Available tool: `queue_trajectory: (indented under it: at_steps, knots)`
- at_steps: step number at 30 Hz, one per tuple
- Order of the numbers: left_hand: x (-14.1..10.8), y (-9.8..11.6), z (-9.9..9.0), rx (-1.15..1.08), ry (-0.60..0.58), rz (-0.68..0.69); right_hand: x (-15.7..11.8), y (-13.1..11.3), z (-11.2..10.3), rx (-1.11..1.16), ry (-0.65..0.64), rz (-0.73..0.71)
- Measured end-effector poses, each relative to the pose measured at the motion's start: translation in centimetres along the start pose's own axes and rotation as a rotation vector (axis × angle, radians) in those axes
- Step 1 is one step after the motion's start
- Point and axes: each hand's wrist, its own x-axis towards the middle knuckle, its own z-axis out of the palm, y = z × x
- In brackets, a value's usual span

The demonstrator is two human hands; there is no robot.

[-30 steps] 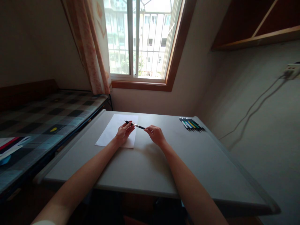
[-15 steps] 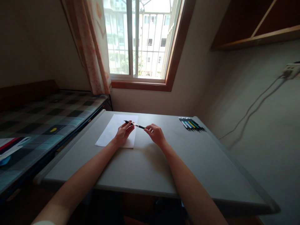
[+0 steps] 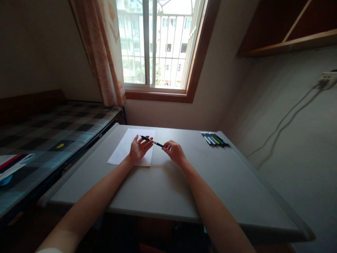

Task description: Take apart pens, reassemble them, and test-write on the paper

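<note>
A slim black pen [image 3: 158, 144] with a pale section near its middle is held slanting above the table. My right hand [image 3: 175, 151] pinches its right end between thumb and fingertips. The palm of my left hand [image 3: 138, 150] faces up with the thumb and fingers spread, and the pen's dark left part lies across those fingers. Whether the pen is one piece or two at the pale section, I cannot tell. Beneath my left hand a white sheet of paper [image 3: 119, 154] lies on the grey table [image 3: 163, 189].
Several pens and markers [image 3: 215, 140] lie in a row at the table's far right. A bed with a checked cover [image 3: 79, 123] runs along the left. Behind the table are a curtain [image 3: 105, 59] and a barred window [image 3: 168, 70]. A cable [image 3: 284, 121] hangs on the right wall.
My left hand has opened from a grip on the pen, its thumb and fingers spreading apart. The right hand keeps its pinch, almost in the same place.
</note>
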Motion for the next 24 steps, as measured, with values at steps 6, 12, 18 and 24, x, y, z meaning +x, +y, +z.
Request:
queue_trajectory:
  at_steps: [6,12,18,24]
  knots:
    - [-0.2,-0.1,0.2,0.013,-0.033,-0.016,-0.1,-0.2,0.0,-0.038,-0.011,-0.030]
    - [-0.6,-0.3,0.5,0.048,-0.177,-0.088,0.0,-0.5,0.0,-0.102,0.008,-0.155]
    - [-0.6,-0.3,0.3,0.214,-0.227,-0.060,0.2,-0.4,0.4,0.119,0.039,-0.029]
    - [-1.1,-1.4,0.4,0.595,-0.268,0.053,0.6,-1.3,0.8,0.829,0.133,0.201]
